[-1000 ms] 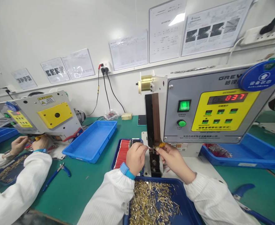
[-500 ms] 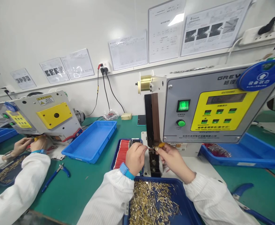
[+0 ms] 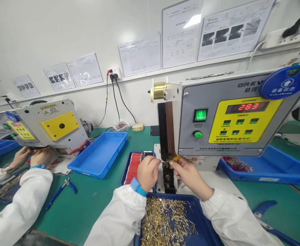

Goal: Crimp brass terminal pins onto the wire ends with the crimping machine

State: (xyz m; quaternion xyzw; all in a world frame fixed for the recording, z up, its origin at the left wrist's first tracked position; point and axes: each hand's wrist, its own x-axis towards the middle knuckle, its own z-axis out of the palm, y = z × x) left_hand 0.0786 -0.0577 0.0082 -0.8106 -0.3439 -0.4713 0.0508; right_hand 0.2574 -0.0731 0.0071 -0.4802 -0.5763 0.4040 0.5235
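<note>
Nearest, by the near edge of the tabletop (image 3: 93,191), a dark blue tray (image 3: 203,218) is seen, heaped on its left side with brass-coloured pins (image 3: 162,218). Just beyond the tray's far edge, the left hand (image 3: 148,172) is closed in a pinch at the front of a machine (image 3: 203,90); what is held there is too small to be told. Opposite, a yellow handle (image 3: 176,158) is gripped by the right hand (image 3: 189,173), at that same spot. Behind the left hand, red wires (image 3: 133,167) are laid in a small tray (image 3: 125,168). Towards the tabletop's left, pliers (image 3: 55,198) are placed, with a light blue tray (image 3: 101,152) set beyond them. On the machine's display (image 3: 247,107), 283 is shown. Farthest back, paper sheets (image 3: 141,54) are fixed along the wall (image 3: 75,30)
</note>
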